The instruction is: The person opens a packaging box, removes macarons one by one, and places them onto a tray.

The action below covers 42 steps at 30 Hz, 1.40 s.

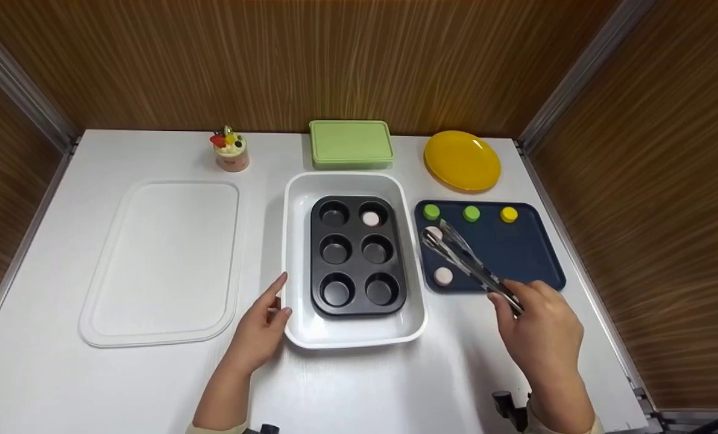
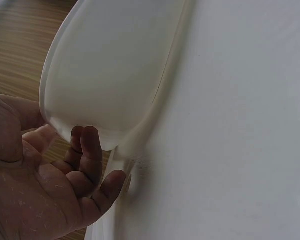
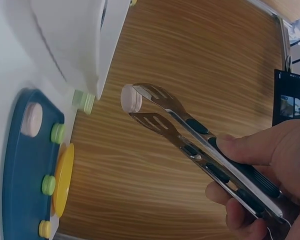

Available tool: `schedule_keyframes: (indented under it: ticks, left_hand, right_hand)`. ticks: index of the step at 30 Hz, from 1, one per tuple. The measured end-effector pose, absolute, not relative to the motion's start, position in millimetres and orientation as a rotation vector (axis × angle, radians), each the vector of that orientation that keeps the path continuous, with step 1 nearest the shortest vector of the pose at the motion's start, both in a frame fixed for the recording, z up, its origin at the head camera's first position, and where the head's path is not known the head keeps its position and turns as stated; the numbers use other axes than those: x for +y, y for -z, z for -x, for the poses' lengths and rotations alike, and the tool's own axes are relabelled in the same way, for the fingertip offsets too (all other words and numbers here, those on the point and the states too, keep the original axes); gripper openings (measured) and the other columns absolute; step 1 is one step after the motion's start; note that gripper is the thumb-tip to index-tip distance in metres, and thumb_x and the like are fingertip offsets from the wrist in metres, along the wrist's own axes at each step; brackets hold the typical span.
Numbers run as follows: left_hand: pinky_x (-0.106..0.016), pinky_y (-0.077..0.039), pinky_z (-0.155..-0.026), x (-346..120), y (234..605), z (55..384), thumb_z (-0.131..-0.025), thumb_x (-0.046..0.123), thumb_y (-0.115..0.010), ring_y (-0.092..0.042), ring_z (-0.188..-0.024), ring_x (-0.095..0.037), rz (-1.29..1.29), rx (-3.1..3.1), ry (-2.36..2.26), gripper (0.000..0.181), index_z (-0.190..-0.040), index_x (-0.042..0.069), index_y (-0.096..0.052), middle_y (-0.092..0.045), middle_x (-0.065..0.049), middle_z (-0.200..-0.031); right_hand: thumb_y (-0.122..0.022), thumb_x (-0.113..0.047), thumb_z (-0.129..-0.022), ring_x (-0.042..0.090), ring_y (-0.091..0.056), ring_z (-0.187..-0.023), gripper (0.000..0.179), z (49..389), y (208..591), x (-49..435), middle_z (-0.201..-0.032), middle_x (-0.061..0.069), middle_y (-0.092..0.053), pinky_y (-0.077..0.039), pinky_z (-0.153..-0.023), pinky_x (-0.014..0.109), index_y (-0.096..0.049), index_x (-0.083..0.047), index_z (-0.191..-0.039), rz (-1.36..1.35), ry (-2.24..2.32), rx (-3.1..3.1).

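My right hand grips metal tongs with dark handle inlays. In the right wrist view, a pink macaron sits at the tongs' tips. The head view has it above the left part of a dark blue tray. Another pink macaron lies on the tray's near left. My left hand touches the left rim of a deep white container, its fingers loosely bent. Inside stands a black muffin tin, with a pink macaron in its far right cup.
Two green macarons and a yellow macaron line the tray's far side. Behind stand a yellow plate, a green lidded box and a dessert cup. A white lid lies at left. Wood-grain panels enclose the table.
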State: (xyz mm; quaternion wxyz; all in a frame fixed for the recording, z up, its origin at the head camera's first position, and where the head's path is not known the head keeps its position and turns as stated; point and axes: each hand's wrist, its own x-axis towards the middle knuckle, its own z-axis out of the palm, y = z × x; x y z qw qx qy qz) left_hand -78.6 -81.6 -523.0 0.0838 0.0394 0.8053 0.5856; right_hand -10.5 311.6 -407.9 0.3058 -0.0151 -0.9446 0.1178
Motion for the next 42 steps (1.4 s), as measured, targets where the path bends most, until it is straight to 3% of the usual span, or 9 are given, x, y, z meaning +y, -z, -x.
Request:
schedule_keyframes:
  ticks: [21, 28, 42]
  left_hand:
    - [-0.044, -0.053, -0.088, -81.4, 523.3, 78.8, -0.104, 0.0, -0.061, -0.063, -0.104, -0.029, -0.119, 2.411, -1.741, 0.06, -0.161, 0.012, -0.047, -0.061, -0.015, -0.11]
    - [-0.044, -0.053, -0.088, -81.8, 523.2, 78.8, -0.103, -0.001, -0.061, -0.063, -0.103, -0.03, -0.127, 2.408, -1.744, 0.06, -0.16, 0.01, -0.047, -0.061, -0.015, -0.109]
    - [-0.043, -0.053, -0.087, -81.3, 520.2, 78.0, -0.104, 0.001, -0.06, -0.063, -0.103, -0.029, -0.092, 2.411, -1.712, 0.06, -0.161, 0.013, -0.047, -0.06, -0.015, -0.112]
  right_hand:
    - [-0.088, -0.012, -0.082, 0.039, -0.061, -0.063, 0.024, -3.8, 411.9, 347.3, -0.08, 0.015, -0.067, -0.042, -0.05, 0.057, -0.08, 0.0, -0.101, 0.177, -0.304, -2.473]
    - [-0.088, -0.012, -0.082, 0.04, -0.058, -0.06, 0.024, -10.6, 417.0, 356.7, -0.077, 0.016, -0.066, -0.039, -0.049, 0.058, -0.08, 0.0, -0.101, 0.254, -0.304, -2.501]
    - [-0.085, -0.017, -0.086, 0.049, -0.061, -0.069, 0.024, -21.4, 423.0, 371.7, -0.083, 0.016, -0.067, -0.041, -0.055, 0.067, -0.079, -0.002, -0.103, 0.394, -0.302, -2.58]
